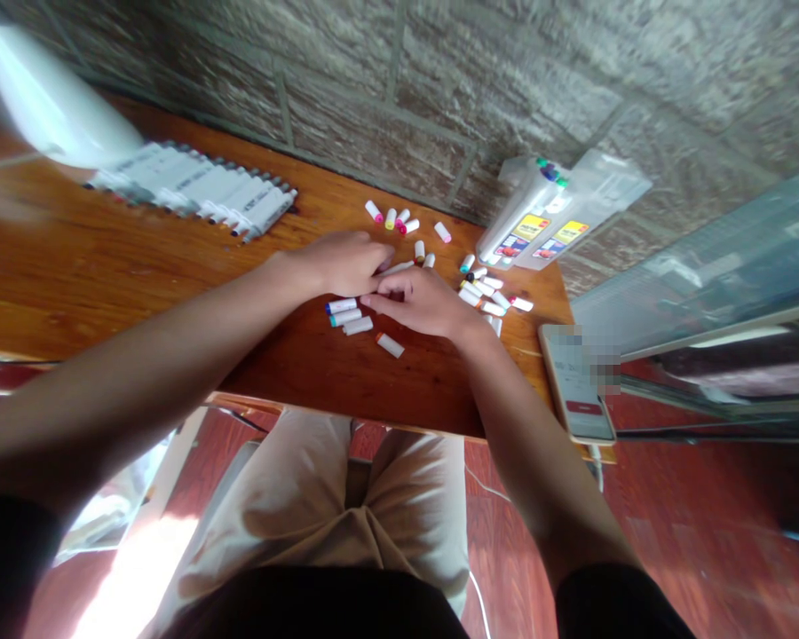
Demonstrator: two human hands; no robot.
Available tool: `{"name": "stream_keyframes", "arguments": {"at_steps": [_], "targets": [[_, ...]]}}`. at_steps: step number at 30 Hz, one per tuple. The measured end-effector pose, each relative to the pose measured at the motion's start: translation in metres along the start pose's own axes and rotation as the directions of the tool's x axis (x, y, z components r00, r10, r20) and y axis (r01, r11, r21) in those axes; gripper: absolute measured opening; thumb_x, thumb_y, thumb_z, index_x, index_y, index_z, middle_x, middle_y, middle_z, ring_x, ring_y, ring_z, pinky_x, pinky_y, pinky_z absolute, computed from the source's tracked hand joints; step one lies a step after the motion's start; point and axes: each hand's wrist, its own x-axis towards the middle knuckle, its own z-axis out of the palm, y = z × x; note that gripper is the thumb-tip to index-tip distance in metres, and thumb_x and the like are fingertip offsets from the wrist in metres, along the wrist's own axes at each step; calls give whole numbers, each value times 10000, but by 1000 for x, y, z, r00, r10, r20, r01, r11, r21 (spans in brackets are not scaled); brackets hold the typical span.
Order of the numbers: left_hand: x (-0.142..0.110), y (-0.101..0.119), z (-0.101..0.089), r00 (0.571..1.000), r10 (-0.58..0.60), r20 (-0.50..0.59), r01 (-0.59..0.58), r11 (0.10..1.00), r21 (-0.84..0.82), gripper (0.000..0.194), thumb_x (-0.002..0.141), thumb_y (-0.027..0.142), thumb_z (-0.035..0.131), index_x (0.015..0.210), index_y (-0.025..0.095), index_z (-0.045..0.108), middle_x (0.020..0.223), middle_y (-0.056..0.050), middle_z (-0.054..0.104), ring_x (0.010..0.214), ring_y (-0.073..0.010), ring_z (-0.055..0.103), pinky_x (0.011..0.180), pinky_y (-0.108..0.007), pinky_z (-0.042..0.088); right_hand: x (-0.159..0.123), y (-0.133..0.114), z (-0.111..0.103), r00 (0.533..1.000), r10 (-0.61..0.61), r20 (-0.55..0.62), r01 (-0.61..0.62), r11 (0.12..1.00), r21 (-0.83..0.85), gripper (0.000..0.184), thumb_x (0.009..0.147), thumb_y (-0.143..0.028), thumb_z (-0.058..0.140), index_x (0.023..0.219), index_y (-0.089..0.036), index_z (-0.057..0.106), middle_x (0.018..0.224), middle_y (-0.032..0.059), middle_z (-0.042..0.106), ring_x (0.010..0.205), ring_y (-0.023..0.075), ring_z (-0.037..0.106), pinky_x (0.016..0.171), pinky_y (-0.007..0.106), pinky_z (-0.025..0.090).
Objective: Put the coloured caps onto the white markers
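Observation:
Both of my hands meet over the wooden table, among short white marker caps with coloured ends. My left hand [350, 262] is closed with its fingers curled down, and its fingertips are mostly hidden. My right hand [423, 300] touches it from the right, its fingers bent and its thumb stretched toward the left hand. What either hand grips is hidden. A white cap [400, 266] shows just behind the point where they meet. Nearest me lie a blue-ended cap [342, 306], a teal-ended cap [345, 318] and an orange-ended cap [391, 345].
A row of white markers [206, 189] lies at the back left. More caps [486, 293] cluster right of my hands. Clear plastic cases [539, 217] stand against the stone wall [346, 98]. A phone [576, 382] with a cable rests at the right table edge.

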Motion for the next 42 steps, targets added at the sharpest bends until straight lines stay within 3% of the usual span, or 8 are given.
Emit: {"name": "stream_keyframes", "arguments": {"at_steps": [19,42], "targets": [[-2,2,-4,1000,-27,8,27,1000,-11,395,913,390,532,1139,158,759,1081,-171,772,983,-335,736,816,-356,528,0,0,0,1000,27,0,-27,1000,8,375,986,-352,639,683,-134,670,623,-30,549,611,86,416,628,281,264],[-3,4,-5,1000,-26,8,26,1000,-15,374,913,386,548,1128,163,756,1103,-171,774,991,-331,740,801,-344,528,0,-2,-2,1000,20,24,-20,1000,12,370,985,-335,624,672,-138,630,630,-35,508,626,89,412,627,278,264]]}}
